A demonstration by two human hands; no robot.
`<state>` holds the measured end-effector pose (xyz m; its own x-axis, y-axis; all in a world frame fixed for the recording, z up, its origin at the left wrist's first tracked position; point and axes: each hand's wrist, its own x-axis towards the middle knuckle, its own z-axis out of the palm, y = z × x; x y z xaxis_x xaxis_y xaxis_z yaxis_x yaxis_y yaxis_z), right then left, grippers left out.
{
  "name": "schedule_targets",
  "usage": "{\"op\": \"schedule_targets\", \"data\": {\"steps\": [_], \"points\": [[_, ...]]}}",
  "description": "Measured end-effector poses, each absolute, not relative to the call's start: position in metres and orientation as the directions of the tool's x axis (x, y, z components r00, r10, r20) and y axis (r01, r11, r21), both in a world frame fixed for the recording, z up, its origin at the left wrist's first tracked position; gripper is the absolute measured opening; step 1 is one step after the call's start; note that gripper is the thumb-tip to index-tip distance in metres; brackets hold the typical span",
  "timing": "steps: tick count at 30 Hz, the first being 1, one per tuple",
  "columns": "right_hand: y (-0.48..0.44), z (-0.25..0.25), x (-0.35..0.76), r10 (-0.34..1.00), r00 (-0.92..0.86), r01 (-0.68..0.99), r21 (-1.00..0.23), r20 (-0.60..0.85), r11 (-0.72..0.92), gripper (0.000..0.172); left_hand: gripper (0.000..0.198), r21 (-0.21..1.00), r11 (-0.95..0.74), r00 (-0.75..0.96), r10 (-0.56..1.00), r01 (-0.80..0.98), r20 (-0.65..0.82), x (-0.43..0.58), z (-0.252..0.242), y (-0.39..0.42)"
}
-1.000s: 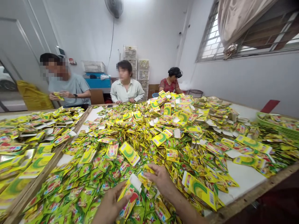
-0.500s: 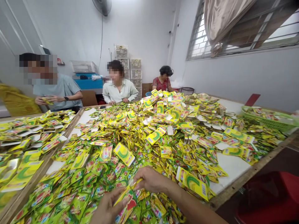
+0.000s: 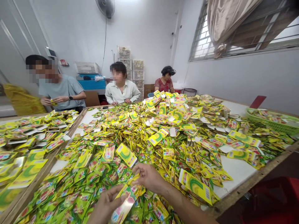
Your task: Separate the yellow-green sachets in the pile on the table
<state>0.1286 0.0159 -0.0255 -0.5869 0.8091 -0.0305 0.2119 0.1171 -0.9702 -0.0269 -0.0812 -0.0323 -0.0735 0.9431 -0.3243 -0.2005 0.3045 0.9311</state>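
Note:
My left hand (image 3: 108, 202) grips a small flat printed carton (image 3: 123, 207), yellow and white with red and pink print, tilted up towards the right. At the carton's upper end is my right hand (image 3: 147, 177), its thumb and fingers closed on what looks like a yellow sachet (image 3: 133, 179); the fingers partly cover it. Under both hands spreads a thick layer of green sachets (image 3: 79, 199). A yellow carton (image 3: 126, 155) lies just beyond my right hand, and a larger-looking one (image 3: 195, 186) rests to the right of my forearm.
A tall heap of cartons and sachets (image 3: 161, 115) rises mid-table. A wooden strip (image 3: 67, 141) divides off more cartons on the left. A green basket (image 3: 273, 123) stands far right, beyond the table's wooden edge (image 3: 252, 180). Three people (image 3: 122, 91) sit across the table.
The carton in my left hand has turned, showing a paler, shinier face. My right hand stays at its upper end, slightly shifted. The whole view has swung a little left.

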Motion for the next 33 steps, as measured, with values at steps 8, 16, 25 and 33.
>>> {"op": "schedule_targets", "data": {"steps": [8, 16, 25, 33], "points": [[0.01, -0.02, 0.129, 0.67, -0.727, 0.155, -0.987, -0.149, -0.05, 0.036, 0.043, 0.86, 0.398, 0.053, 0.914, -0.32, -0.403, -0.024, -0.027, -0.088], [0.017, -0.019, 0.137, 0.857, -0.516, 0.286, -0.945, -0.014, 0.157, 0.026, 0.038, 0.872, 0.337, -0.112, 0.911, -0.354, -0.398, -0.032, -0.037, -0.082], [0.014, -0.046, 0.13, 0.948, -0.319, 0.832, -0.486, -0.023, 0.268, 0.019, 0.047, 0.912, 0.268, -0.34, 0.865, -0.309, -0.369, -0.043, -0.05, -0.076], [0.013, -0.025, 0.146, 0.923, -0.382, 0.504, -0.827, 0.044, 0.248, 0.017, 0.037, 0.942, 0.27, -0.289, 0.903, -0.199, -0.319, -0.041, -0.042, -0.076]]}}
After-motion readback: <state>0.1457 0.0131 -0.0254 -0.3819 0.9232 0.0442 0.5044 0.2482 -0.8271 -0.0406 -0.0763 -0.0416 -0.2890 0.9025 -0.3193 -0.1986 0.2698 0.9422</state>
